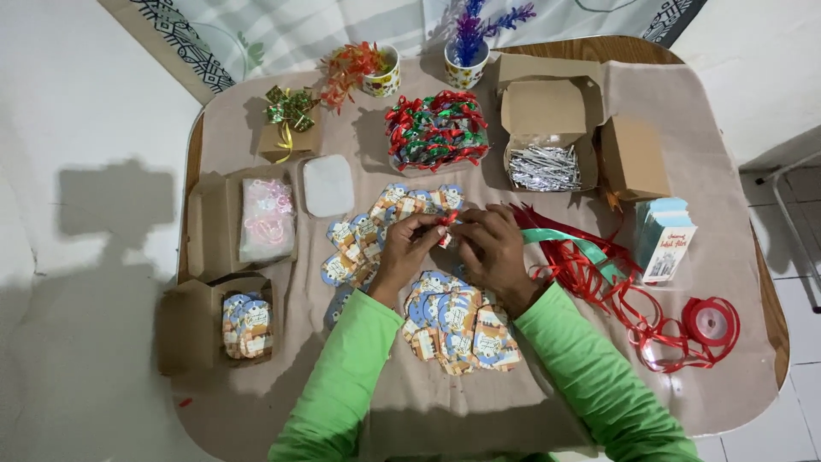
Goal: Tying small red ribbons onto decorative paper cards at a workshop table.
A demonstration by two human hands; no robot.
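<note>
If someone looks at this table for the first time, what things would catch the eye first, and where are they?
Probably the two hands at the centre: the left hand and the right hand meet over a small red ribbon piece, above scattered blue-and-orange paper tags. Next, the loose tangle of shiny red ribbon spreads to the right, ending at a red ribbon spool. Behind the hands lies a pile of red and green ribbon-tied packets.

We see a round wooden table [774, 318] covered by a beige cloth [479, 402], standing on a pale floor [77, 282] where a dark shadow falls. A patterned curtain [256, 34] hangs beyond. White tiles [791, 214] show at right.
</note>
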